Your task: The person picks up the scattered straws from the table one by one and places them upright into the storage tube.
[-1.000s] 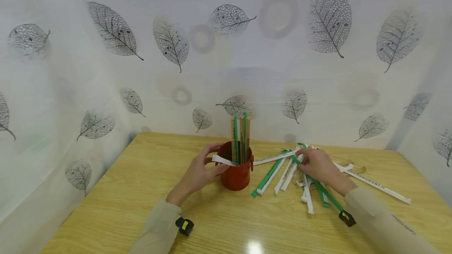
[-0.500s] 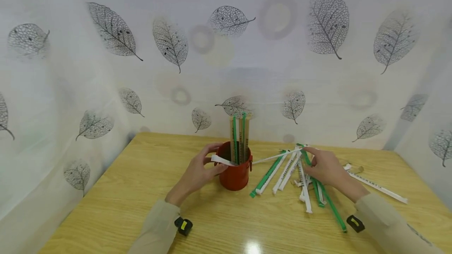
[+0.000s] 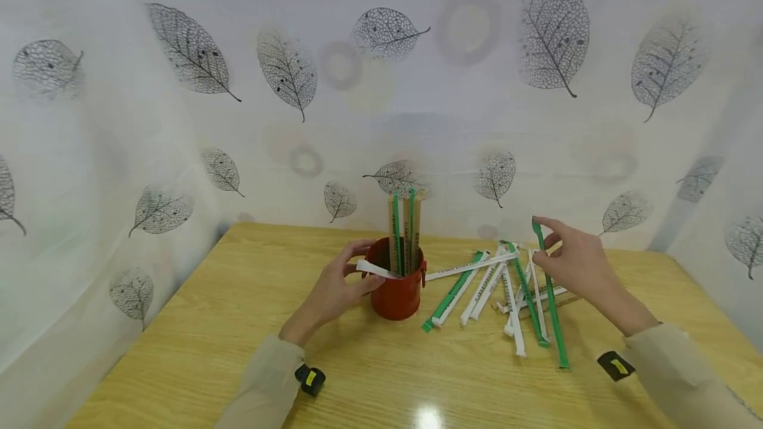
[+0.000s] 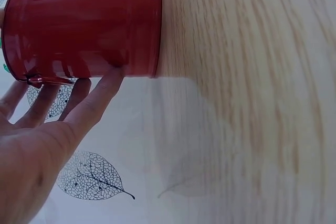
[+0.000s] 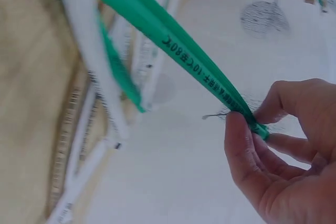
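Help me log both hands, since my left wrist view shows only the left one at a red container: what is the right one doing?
Observer: The right hand pinches a green packet near its upper end.
Operator: And what is inside the red container?
Observer: Brown and green packets stand in it, rising above the rim.
Operator: Anything loose nearby?
Observer: Yes, a scattered pile of packets, many of them white, lies right of it.

Head view forward and down, wrist views close, left sharing bucket point(image 3: 396, 300)
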Available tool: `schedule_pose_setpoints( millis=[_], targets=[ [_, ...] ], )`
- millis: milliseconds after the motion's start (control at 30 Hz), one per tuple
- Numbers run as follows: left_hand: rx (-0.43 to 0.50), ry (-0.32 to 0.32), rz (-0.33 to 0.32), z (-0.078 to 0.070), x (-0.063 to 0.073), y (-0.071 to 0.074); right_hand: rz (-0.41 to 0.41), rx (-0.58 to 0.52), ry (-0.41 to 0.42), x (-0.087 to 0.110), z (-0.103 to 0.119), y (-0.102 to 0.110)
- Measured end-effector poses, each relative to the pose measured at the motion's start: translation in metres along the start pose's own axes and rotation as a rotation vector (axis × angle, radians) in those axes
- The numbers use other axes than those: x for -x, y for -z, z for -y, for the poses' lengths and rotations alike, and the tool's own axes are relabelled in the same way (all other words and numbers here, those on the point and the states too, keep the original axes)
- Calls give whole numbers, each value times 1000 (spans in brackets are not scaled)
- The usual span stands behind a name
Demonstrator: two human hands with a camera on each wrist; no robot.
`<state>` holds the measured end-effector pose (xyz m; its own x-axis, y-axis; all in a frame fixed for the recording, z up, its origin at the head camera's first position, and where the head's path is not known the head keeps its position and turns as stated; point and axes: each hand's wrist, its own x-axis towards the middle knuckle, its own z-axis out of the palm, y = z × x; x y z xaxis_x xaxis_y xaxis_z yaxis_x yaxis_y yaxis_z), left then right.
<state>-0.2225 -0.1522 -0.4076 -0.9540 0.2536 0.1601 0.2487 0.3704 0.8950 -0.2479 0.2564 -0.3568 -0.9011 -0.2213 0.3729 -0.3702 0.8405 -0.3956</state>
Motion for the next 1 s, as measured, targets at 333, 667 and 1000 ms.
schedule_pose_setpoints(
  millis=[333,667,1000],
  targets=[
    [-17,-4,6,0,-2,-1,-387,-138,204,-6,28,34],
    [-30,3,1,-3,-2,-2,-525,-302,350,-24,71,40],
    [-33,2,-10,-4,-1,-1,-509,-560,424,-48,118,33]
  ],
)
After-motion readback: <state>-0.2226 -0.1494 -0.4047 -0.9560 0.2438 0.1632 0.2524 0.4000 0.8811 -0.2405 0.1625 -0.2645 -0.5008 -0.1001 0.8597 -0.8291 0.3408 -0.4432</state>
